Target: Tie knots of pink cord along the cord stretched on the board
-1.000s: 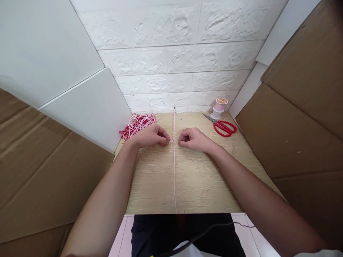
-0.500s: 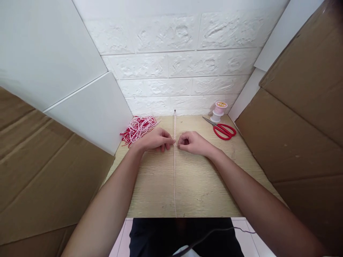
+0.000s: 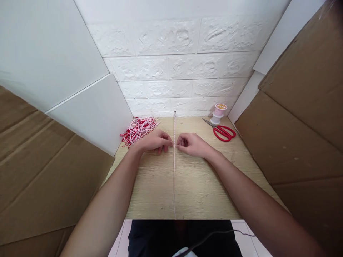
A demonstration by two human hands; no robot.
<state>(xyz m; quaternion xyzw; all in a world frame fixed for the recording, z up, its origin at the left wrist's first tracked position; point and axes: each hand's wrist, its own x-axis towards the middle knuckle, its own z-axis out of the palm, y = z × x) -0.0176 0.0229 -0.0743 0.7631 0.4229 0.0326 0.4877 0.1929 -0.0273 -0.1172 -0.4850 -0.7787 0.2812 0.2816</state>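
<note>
A pale pink and white cord [image 3: 174, 182] runs straight down the middle of the board from a small nail [image 3: 175, 112] at the wall to the front edge. Its upper stretch is a knotted braid [image 3: 175, 128]; below the hands it is plain and thin. At the lower end of the braid, my left hand [image 3: 158, 140] pinches from the left with thumb and forefinger. Opposite it, my right hand [image 3: 192, 144] is closed in a pinch just right of the cord. The fine cord ends at the fingertips are too small to see clearly.
A heap of red and pink-white cords [image 3: 139, 129] lies at the back left. Red-handled scissors [image 3: 223, 132] lie at the back right, before two stacked spools [image 3: 218, 113]. Cardboard [image 3: 302, 142] stands on both sides, and a white brick-patterned wall [image 3: 155, 67] closes the back.
Both pinching hands have drawn slightly closer to the cord, right fingertips nearly touching it. The whole view has shifted down a little. The scissors, spools and heap stay put.
</note>
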